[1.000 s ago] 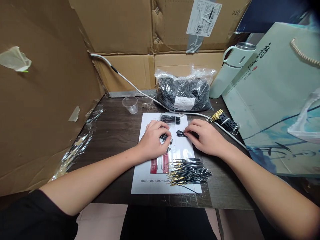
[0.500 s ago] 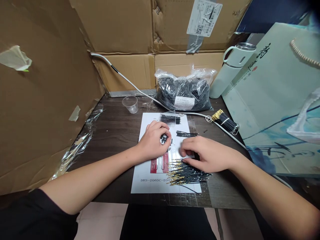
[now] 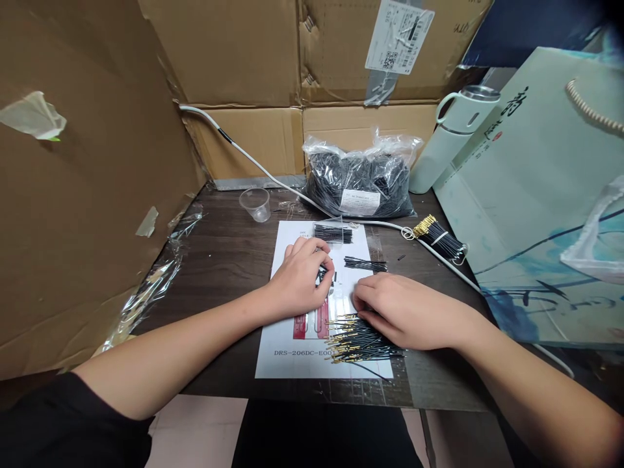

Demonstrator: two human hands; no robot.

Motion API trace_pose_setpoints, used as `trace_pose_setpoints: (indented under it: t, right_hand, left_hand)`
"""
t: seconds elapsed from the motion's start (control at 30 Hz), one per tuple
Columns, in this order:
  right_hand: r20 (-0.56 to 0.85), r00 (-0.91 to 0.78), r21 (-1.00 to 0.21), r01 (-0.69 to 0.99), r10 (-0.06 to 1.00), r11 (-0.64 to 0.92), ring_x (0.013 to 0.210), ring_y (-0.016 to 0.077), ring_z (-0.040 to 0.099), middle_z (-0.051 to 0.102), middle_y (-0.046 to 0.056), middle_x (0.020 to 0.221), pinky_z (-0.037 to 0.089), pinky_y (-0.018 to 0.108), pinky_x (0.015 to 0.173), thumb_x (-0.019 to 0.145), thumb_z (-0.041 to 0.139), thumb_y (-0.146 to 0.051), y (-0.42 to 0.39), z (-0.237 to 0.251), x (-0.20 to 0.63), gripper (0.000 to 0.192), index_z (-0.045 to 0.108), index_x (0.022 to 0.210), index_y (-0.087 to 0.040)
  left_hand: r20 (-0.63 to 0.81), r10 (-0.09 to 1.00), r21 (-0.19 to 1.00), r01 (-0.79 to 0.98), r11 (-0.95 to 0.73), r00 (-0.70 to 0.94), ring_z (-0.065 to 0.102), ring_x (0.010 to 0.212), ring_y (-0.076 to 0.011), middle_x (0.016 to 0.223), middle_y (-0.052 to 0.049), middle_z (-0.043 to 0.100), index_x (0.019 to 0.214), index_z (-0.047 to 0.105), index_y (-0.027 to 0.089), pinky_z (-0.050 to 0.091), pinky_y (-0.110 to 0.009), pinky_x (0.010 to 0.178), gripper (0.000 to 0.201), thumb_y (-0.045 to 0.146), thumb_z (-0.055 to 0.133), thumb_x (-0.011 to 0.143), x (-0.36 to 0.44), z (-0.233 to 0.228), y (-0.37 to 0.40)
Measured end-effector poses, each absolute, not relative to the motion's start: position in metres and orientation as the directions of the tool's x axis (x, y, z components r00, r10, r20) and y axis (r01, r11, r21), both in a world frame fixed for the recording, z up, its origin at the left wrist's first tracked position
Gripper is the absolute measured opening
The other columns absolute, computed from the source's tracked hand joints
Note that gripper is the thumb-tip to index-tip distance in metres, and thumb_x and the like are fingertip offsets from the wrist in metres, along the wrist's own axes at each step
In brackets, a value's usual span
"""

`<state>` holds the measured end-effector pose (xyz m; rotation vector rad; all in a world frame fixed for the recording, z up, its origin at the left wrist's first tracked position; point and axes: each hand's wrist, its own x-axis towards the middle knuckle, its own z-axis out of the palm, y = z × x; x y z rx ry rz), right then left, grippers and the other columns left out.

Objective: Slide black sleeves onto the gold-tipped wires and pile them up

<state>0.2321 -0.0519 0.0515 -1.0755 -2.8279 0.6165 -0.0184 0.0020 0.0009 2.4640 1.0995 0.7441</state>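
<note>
Left hand (image 3: 303, 278) curled palm-down on the white sheet (image 3: 292, 351), fingers pinched around small black sleeves (image 3: 322, 274). Right hand (image 3: 407, 311) flat, fingertips on loose gold-tipped wires (image 3: 363, 339) at the sheet's near right; grip unclear.

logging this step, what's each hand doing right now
left hand: curled on small black pieces.
right hand: resting on the pile of gold-tipped wires; grip cannot be told.

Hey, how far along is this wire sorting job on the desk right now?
Done: one banded bundle lies by the white cable, and small groups sit on the paper sheet. In hand: the left hand pinches short black pieces; the right hand rests on the loose gold-tipped wires. Left: that pile, plus a full bag behind.
</note>
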Motion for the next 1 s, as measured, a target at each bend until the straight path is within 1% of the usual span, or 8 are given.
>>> trace_pose_setpoints:
  t: [0.2,0.43,0.57,0.67,0.73,0.83,0.9,1.0]
  right_hand:
    - [-0.062,-0.748,-0.322,0.642,0.661,0.696,0.081,0.0243,0.063,0.071,0.009,0.093,0.048,0.042,0.083,0.109,0.057,-0.02,-0.051,0.047,0.233,0.015,0.061,0.095,-0.021]
    - [-0.062,-0.71,-0.397,0.662,0.701,0.636,0.082,0.0222,0.063,0.07,0.008,0.099,0.046,0.037,0.077,0.107,0.063,-0.023,-0.049,0.049,0.232,0.006,0.062,0.103,-0.019]
    - [-0.047,-0.663,-0.355,0.711,0.748,0.607,0.081,0.0218,0.062,0.069,0.008,0.101,0.042,0.036,0.073,0.111,0.058,-0.026,-0.045,0.047,0.234,0.01,0.062,0.107,-0.018]
    - [-0.057,-0.653,-0.292,0.734,0.755,0.613,0.078,0.0213,0.06,0.069,0.008,0.099,0.038,0.036,0.069,0.112,0.053,-0.023,-0.044,0.041,0.234,0.012,0.061,0.104,-0.019]
    - [-0.065,-0.661,-0.26,0.734,0.748,0.627,0.077,0.0212,0.058,0.069,0.008,0.097,0.038,0.036,0.069,0.111,0.052,-0.019,-0.044,0.038,0.233,0.013,0.06,0.101,-0.019]
    - [-0.033,-0.669,-0.224,0.729,0.743,0.647,0.083,0.0238,0.059,0.069,0.011,0.1,0.042,0.038,0.075,0.105,0.053,-0.01,-0.043,0.035,0.234,0.011,0.059,0.1,-0.019]
    - [0.015,-0.666,-0.252,0.719,0.745,0.648,0.088,0.0254,0.06,0.069,0.012,0.103,0.045,0.039,0.08,0.102,0.053,-0.008,-0.041,0.035,0.235,0.012,0.057,0.1,-0.019]
    - [0.131,-0.614,-0.414,0.68,0.778,0.606,0.086,0.0238,0.061,0.069,0.009,0.098,0.047,0.038,0.081,0.107,0.049,-0.012,-0.036,0.037,0.239,0.011,0.056,0.103,-0.021]
  left_hand:
    - [0.297,0.77,0.485,0.606,-0.631,0.564,0.059,0.12,-0.0327,0.124,-0.013,0.065,0.098,0.064,0.019,0.047,-0.054,0.101,0.007,0.015,0.059,0.102,-0.017,-0.001,0.001]
    - [0.35,0.783,0.57,0.547,-0.613,0.514,0.061,0.108,-0.0269,0.11,-0.009,0.068,0.103,0.059,0.019,0.048,-0.048,0.1,0.008,0.015,0.054,0.107,-0.018,0.0,0.004]
    - [0.439,0.757,0.644,0.417,-0.641,0.484,0.064,0.091,-0.0204,0.098,-0.005,0.071,0.102,0.065,0.019,0.052,-0.038,0.089,0.008,0.016,0.06,0.107,-0.017,0.001,0.004]
    - [0.425,0.758,0.714,0.331,-0.617,0.495,0.066,0.085,-0.0179,0.096,-0.004,0.074,0.104,0.072,0.019,0.054,-0.033,0.081,0.005,0.017,0.067,0.105,-0.016,0.004,0.002]
    - [0.405,0.763,0.738,0.313,-0.598,0.504,0.07,0.089,-0.0184,0.1,-0.005,0.077,0.108,0.075,0.019,0.057,-0.033,0.082,0.007,0.016,0.07,0.104,-0.016,0.004,0.001]
    - [0.388,0.766,0.751,0.307,-0.585,0.512,0.075,0.101,-0.0212,0.109,-0.007,0.082,0.11,0.078,0.019,0.059,-0.036,0.09,0.011,0.017,0.069,0.105,-0.016,0.003,0.004]
    - [0.372,0.777,0.769,0.301,-0.564,0.507,0.076,0.103,-0.0217,0.11,-0.007,0.083,0.109,0.08,0.02,0.06,-0.037,0.092,0.012,0.019,0.069,0.106,-0.016,0.002,0.006]
    - [0.353,0.81,0.805,0.289,-0.518,0.468,0.076,0.098,-0.0207,0.106,-0.007,0.083,0.107,0.081,0.019,0.06,-0.034,0.086,0.013,0.022,0.069,0.106,-0.016,0.001,0.008]
